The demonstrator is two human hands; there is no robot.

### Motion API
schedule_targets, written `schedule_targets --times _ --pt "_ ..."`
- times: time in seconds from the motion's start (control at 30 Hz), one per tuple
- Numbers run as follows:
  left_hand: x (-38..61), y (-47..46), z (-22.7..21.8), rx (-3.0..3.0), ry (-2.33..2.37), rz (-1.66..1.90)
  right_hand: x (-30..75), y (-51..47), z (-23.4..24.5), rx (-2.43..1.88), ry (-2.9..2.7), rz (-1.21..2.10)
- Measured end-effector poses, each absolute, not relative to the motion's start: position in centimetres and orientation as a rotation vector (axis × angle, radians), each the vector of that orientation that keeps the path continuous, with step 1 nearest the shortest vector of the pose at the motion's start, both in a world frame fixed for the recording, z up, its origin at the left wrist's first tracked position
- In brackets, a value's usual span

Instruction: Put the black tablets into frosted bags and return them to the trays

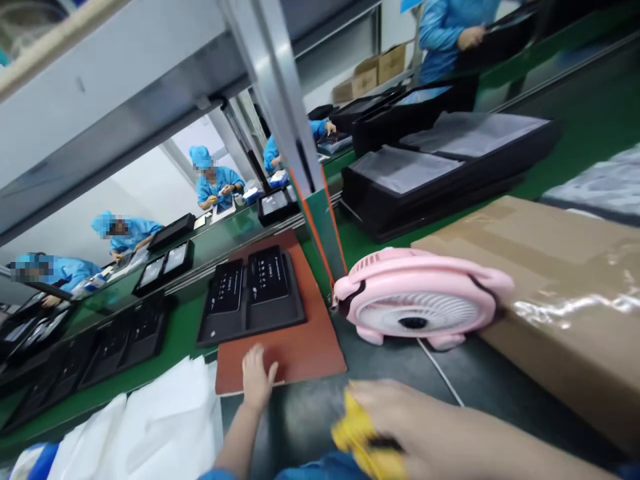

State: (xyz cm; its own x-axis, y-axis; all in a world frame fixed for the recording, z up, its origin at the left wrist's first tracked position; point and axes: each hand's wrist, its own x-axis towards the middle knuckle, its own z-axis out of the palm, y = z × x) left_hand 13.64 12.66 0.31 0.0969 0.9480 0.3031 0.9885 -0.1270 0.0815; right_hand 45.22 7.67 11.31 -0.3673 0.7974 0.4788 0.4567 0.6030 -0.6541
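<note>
Left hand (257, 380), lower centre: fingers spread, apparently bare, at the near edge of a red-brown mat (323, 347). Right hand (397, 417), lower centre-right: closed on a crumpled yellow cloth (357, 433), blurred; probably light, limp, best bunched; long axis slanting toward lower right. Black tray (273, 317), centre-left, on mat: likely light, stiff, best held by opposite rims; long axis rising rightward; printed panels (269, 275) likely scratchable.

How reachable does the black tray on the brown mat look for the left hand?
Likely yes: the left hand appears empty at the near edge of the brown mat, just short of the black tray, with nothing visible between them.
</note>
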Motion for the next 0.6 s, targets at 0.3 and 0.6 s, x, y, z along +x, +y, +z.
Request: schedule_targets --times 0.3,0.6 --pt "8.1 20.3 1.9 -2.251 -1.985 -0.064 29.6 9.3 -4.7 -1.194 -2.17 0.552" --pt "13.6 15.4 1.7 -2.284 -2.054 -0.678 30.1 8.7 -6.4 -1.047 -2.152 0.222"
